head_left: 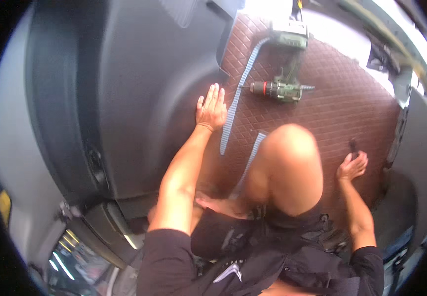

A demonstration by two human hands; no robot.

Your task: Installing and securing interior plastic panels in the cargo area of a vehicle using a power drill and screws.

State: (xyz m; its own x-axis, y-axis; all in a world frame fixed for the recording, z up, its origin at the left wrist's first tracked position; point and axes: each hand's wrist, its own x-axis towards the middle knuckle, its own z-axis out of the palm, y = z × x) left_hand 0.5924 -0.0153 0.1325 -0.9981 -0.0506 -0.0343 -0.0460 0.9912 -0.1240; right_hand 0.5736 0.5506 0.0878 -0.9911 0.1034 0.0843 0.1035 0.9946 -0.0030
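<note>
While both hands (352, 166) reach apart, the left (212, 109) lies flat on panelling (144, 98).

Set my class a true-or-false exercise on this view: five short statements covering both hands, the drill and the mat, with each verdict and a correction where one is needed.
1. The cordless drill lies on the brown quilted mat. True.
2. The cordless drill points toward the picture's right side. False: it points left.
3. The left hand has its fingers extended over the dark grey trim panel. True.
4. The right hand holds a small dark object. True.
5. In this view, the right hand is nearer the cordless drill than the left hand is. False: the left hand is nearer.
</note>
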